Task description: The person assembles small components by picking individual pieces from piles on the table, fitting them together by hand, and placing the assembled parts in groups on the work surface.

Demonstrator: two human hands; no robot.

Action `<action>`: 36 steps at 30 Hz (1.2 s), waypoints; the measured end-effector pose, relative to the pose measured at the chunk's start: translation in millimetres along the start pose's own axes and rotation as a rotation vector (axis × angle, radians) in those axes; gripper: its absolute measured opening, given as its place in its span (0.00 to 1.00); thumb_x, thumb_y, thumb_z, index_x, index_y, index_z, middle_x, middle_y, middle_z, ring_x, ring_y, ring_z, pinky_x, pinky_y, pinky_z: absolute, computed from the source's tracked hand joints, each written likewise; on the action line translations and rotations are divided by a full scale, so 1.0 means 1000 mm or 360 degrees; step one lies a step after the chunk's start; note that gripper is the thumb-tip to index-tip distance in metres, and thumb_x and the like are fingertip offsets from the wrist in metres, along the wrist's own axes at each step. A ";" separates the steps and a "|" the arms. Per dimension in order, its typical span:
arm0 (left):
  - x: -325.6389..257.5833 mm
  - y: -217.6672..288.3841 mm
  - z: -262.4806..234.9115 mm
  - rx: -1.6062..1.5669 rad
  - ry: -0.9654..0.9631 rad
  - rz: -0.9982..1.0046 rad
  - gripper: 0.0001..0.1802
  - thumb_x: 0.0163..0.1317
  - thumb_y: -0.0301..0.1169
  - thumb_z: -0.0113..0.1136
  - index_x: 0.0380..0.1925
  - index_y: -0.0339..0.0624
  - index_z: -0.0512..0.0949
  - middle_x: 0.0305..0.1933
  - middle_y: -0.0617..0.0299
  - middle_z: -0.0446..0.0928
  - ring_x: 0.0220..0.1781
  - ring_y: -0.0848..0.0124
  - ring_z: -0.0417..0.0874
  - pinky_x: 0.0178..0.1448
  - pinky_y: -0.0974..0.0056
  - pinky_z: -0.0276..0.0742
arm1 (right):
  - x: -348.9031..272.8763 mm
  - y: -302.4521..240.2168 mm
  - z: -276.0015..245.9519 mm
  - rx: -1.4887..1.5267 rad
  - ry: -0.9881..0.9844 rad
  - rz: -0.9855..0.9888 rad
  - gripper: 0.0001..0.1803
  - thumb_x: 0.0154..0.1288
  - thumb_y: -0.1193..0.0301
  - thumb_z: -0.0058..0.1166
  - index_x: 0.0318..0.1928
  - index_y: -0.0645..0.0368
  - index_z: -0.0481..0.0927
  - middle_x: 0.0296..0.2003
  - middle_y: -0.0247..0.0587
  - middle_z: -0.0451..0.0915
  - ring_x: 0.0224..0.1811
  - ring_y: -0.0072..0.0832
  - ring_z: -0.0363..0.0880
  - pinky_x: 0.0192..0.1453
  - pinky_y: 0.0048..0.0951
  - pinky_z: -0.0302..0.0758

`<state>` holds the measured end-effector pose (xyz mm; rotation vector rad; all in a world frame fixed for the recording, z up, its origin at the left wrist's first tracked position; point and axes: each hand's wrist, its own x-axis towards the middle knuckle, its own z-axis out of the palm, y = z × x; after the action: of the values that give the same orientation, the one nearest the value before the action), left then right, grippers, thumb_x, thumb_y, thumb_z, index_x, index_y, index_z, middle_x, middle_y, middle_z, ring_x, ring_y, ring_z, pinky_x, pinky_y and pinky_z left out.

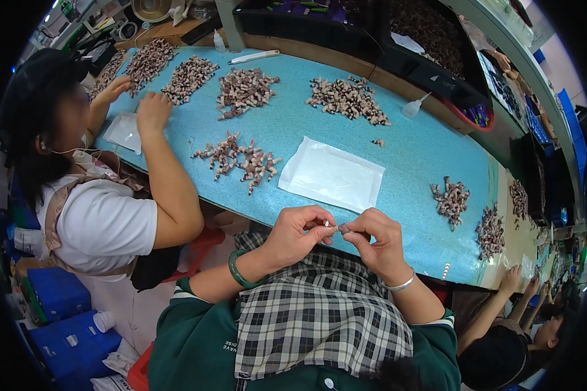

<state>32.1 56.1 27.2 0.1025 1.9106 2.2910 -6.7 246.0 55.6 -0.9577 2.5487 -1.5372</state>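
Observation:
Just off the table's near edge, my two hands meet fingertip to fingertip. My left hand (301, 234) is closed in a pinch, and a small white piece (327, 223) shows between its fingers. Closed too, my right hand (377, 238) pinches at the same spot; what it grips is mostly hidden by the fingers. A flat white packet (332, 171) lies on the blue table just beyond them. To its left is a loose pile of small white-and-brown figure-like parts (238, 161). A similar smaller pile (450, 202) sits to the right.
More heaps of these parts (349, 100) line the back of the blue table (287, 124), near a small squeeze bottle (412, 107) and a white-handled cutter (254, 57). A co-worker (104, 215) sits close at left. Black bins (430, 39) stand behind; other people work at far right.

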 end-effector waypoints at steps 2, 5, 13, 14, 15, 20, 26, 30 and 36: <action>-0.001 0.001 0.004 0.0157 0.0006 0.0082 0.03 0.60 0.17 0.57 0.34 0.32 0.78 0.31 0.60 0.79 0.30 0.74 0.83 0.34 0.73 0.79 | -0.005 0.006 0.007 -0.0085 0.0093 -0.0146 0.07 0.47 0.79 0.66 0.31 0.59 0.83 0.21 0.38 0.75 0.24 0.30 0.72 0.26 0.28 0.68; -0.003 -0.001 0.007 0.0311 0.0004 0.0163 0.02 0.59 0.17 0.58 0.33 0.31 0.78 0.30 0.60 0.79 0.30 0.74 0.83 0.33 0.73 0.80 | -0.008 0.007 0.006 -0.0196 0.0153 -0.0302 0.08 0.47 0.79 0.65 0.31 0.60 0.83 0.21 0.38 0.74 0.24 0.31 0.73 0.26 0.28 0.68; -0.002 0.001 0.009 0.0259 -0.0103 0.0079 0.04 0.61 0.23 0.60 0.33 0.33 0.78 0.28 0.60 0.80 0.26 0.77 0.82 0.28 0.72 0.75 | -0.019 0.019 -0.005 0.0230 -0.0086 0.0034 0.05 0.52 0.78 0.65 0.31 0.60 0.83 0.22 0.35 0.76 0.24 0.24 0.73 0.28 0.24 0.67; -0.002 0.002 0.007 0.0390 -0.0146 0.0064 0.04 0.62 0.23 0.58 0.34 0.33 0.78 0.27 0.60 0.80 0.26 0.77 0.82 0.30 0.72 0.77 | -0.021 0.019 -0.005 0.0239 -0.0059 0.0041 0.04 0.53 0.77 0.65 0.31 0.60 0.83 0.22 0.35 0.76 0.24 0.23 0.72 0.28 0.24 0.67; -0.002 0.003 0.007 0.0521 -0.0188 0.0047 0.04 0.63 0.23 0.57 0.36 0.32 0.78 0.26 0.60 0.80 0.27 0.76 0.82 0.31 0.72 0.78 | -0.022 0.019 -0.005 0.0249 -0.0033 0.0048 0.04 0.54 0.77 0.65 0.31 0.60 0.83 0.22 0.35 0.76 0.24 0.22 0.72 0.28 0.24 0.67; -0.004 -0.006 0.004 0.0914 -0.0396 0.0265 0.11 0.67 0.33 0.54 0.30 0.37 0.77 0.22 0.55 0.77 0.23 0.61 0.80 0.27 0.61 0.73 | -0.030 0.023 -0.003 0.0238 -0.0047 0.0024 0.05 0.53 0.77 0.65 0.32 0.59 0.83 0.22 0.35 0.75 0.23 0.24 0.71 0.27 0.25 0.67; -0.009 -0.009 0.007 0.1177 -0.0590 0.0364 0.16 0.68 0.37 0.51 0.23 0.39 0.73 0.19 0.51 0.73 0.23 0.51 0.76 0.27 0.53 0.69 | -0.047 0.027 0.005 0.0177 -0.0034 -0.0103 0.05 0.50 0.77 0.65 0.31 0.58 0.83 0.21 0.37 0.74 0.22 0.29 0.70 0.26 0.28 0.66; -0.012 -0.010 0.009 0.1260 -0.0757 0.0272 0.16 0.67 0.37 0.52 0.23 0.39 0.73 0.18 0.51 0.72 0.23 0.51 0.76 0.28 0.52 0.69 | -0.058 0.029 0.008 0.0112 -0.0050 -0.0207 0.06 0.49 0.78 0.64 0.30 0.59 0.82 0.21 0.37 0.74 0.22 0.31 0.69 0.26 0.30 0.66; -0.012 -0.012 0.012 0.1282 -0.0893 0.0277 0.15 0.66 0.35 0.52 0.22 0.39 0.69 0.17 0.51 0.69 0.21 0.51 0.73 0.26 0.54 0.67 | -0.071 0.032 0.013 0.0159 -0.0009 -0.0215 0.07 0.48 0.80 0.64 0.30 0.60 0.80 0.21 0.37 0.74 0.23 0.31 0.70 0.26 0.30 0.67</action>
<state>46.6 68.0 18.2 0.9108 2.3732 1.2061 39.4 282.2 2.0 -1.1408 2.4223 -1.6746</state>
